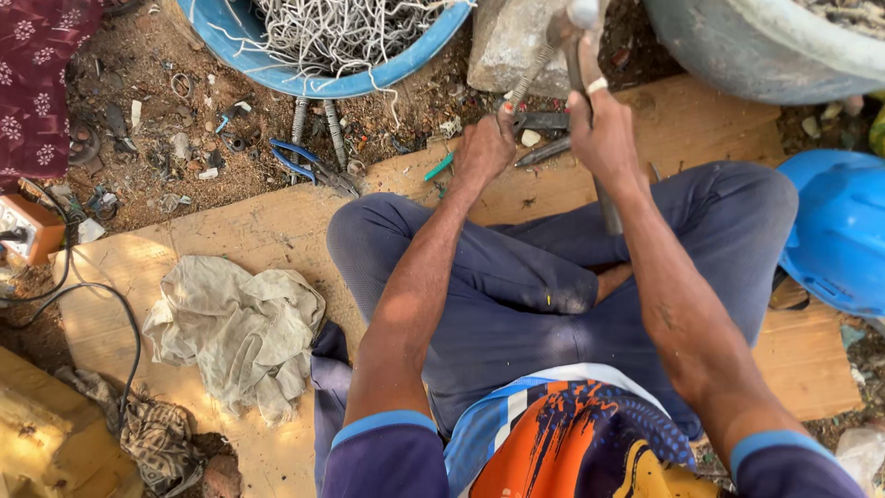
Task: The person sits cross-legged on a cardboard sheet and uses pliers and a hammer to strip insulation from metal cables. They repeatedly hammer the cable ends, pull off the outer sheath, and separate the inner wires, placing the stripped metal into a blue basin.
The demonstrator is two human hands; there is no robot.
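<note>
1. Person is sitting cross-legged on a wooden board (258, 231); all places below are being given relative to the grey stone block (516, 41) at top centre
2. Left hand (484, 148) is sitting just below the block, fingers pinched closed on the lower end of a thin metal rod (530, 78) that is slanting up against the block's face
3. Right hand (604, 134) is sitting below and right of the block, closed in a full fist round the handle of a hammer (576, 28), whose head is hovering at the block's right edge, close above the rod; contact cannot be told
4. Rod is looking stiff, light and narrow, probably slick where bare; it seems best pinched low, well clear of the struck end, as the left fingers are doing
5. Hammer is looking head-heavy and rigid; a grip partway down the handle, where the fist is, seems to suit it
6. Blue-handled pliers (304, 161) are lying on the dirt, below and left of the block
7. Blue tub (415, 55) of tangled pale wire is standing just left of the block
8. Blue hard hat (839, 231) is resting well to the block's lower right
9. Crumpled pale cloth (235, 327) is lying on the board, far down-left
</note>
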